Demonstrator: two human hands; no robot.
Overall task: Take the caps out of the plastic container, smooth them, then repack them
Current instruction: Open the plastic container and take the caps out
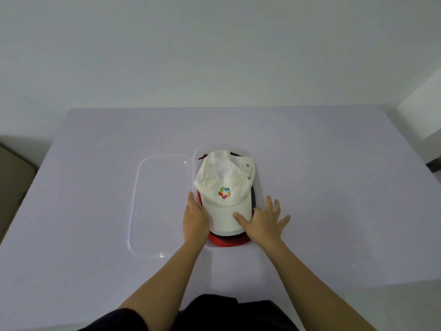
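Observation:
A cream cap (224, 185) with a multicoloured logo lies on top of a stack in the clear plastic container (195, 161) at the middle of the table. Under it show a red brim (226, 242) and a dark cap (255, 197). My left hand (195, 218) lies flat along the left side of the stack, fingers together and pointing away from me. My right hand (265, 220) rests with spread fingers at the right side, its thumb on the cream brim. Neither hand grips anything.
The container's clear lid (160, 206) lies flat on the table just left of the container. The table (334, 187) has a pale lilac top. A white wall stands behind it, and a brown object (12, 182) sits off the left edge.

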